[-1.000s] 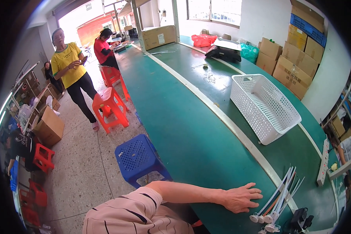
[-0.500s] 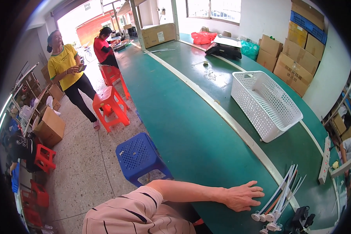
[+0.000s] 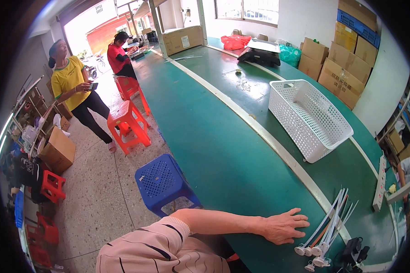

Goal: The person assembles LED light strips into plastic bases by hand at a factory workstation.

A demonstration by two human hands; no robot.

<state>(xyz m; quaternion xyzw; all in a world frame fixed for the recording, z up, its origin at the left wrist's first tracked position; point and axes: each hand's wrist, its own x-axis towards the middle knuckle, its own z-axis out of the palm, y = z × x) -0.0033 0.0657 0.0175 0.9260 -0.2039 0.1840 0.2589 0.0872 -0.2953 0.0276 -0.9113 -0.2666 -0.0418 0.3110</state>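
My right hand point(image 3: 283, 226) lies flat on the green table point(image 3: 223, 150), palm down, with its fingers spread and nothing in it. Its fingertips point at a bundle of white cables with round end pieces point(image 3: 325, 232), which lies just to the right, close to or just touching them. My forearm reaches across from a striped pink sleeve point(image 3: 159, 248) at the lower edge. My left hand is out of the picture.
A white perforated basket point(image 3: 307, 118) stands farther along the table, with a scale point(image 3: 259, 50), a red bag and cardboard boxes point(image 3: 337, 77) beyond. A blue stool point(image 3: 161, 179) and orange stools point(image 3: 125, 120) stand in the aisle. Two people stand at the left rear.
My right hand has slid slightly right toward the cable bundle. The person in yellow has shifted a little in the aisle.
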